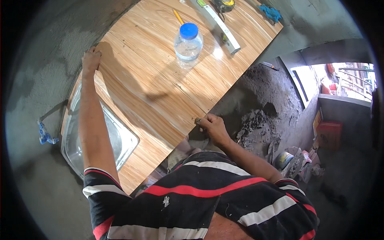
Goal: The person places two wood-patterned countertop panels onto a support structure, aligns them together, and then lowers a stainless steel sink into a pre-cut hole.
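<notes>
A countertop of wood-grain panels point(152, 72) lies in front of me, with a thin seam running across it. My left hand point(91, 60) reaches to its far left edge beside the wall. Those fingers are bent together at the edge, and whatever they may hold is hidden. At the near edge, close to the seam's end, my right hand point(215, 127) is closed, pinching a small dark piece point(197, 120) whose kind I cannot make out. Under my left forearm sits a metal sink point(120, 138), set into the counter.
A clear plastic jar with a blue lid point(188, 46) stands on the counter. Beyond it lie a pencil point(178, 17), a spirit level point(219, 28), a tape measure point(225, 5) and a blue rag point(271, 13). Rough cement walls point(36, 80) surround it; a red box point(329, 135) stands right.
</notes>
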Tool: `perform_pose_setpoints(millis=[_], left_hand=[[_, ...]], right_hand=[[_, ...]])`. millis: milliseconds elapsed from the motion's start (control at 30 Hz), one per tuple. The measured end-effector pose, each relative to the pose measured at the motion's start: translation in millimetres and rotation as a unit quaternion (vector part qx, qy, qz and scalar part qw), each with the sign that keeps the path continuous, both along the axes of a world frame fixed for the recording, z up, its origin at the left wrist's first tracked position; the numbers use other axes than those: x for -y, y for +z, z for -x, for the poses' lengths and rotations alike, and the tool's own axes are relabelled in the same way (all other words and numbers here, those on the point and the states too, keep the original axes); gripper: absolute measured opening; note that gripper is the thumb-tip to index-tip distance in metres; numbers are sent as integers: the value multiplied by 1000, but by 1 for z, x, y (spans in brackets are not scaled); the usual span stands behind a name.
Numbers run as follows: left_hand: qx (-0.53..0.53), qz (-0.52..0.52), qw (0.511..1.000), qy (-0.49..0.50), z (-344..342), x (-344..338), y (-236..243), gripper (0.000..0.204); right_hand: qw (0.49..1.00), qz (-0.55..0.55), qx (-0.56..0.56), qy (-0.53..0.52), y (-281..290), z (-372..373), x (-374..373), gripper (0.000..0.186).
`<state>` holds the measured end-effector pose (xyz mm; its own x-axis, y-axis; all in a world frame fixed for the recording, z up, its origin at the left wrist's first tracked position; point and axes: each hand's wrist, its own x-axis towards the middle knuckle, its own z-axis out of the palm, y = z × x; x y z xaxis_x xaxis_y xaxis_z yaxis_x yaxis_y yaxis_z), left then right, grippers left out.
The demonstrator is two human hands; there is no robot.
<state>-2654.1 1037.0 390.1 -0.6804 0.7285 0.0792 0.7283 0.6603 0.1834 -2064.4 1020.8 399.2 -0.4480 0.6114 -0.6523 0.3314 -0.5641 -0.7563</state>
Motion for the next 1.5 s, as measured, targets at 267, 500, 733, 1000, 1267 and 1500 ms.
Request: perform_pose_setpoints(millis=[267, 500, 733, 1000, 1267, 1500], left_hand=[[9, -1, 1000, 2, 7, 6, -5, 59], [-15, -27, 1000, -6, 10, 1, -24, 58], [-231, 39, 964, -125, 40, 16, -43, 44], [-66, -80, 994, 42, 3, 11, -14, 50], [-73, -65, 993, 72, -26, 8, -3, 54], [-31, -65, 996, 58, -148, -19, -6, 54]], right_hand=[[998, 39, -43, -22, -21, -7, 4, 24], [994, 52, -60, -71, -17, -1, 3, 26], [999, -36, 1, -5, -26, -8, 8, 31], [998, 16, -35, -42, -24, -3, 10, 27], [999, -24, 29, 36, 15, 7, 1, 27], [914, -141, 104, 367, -12, -70, -53, 34]])
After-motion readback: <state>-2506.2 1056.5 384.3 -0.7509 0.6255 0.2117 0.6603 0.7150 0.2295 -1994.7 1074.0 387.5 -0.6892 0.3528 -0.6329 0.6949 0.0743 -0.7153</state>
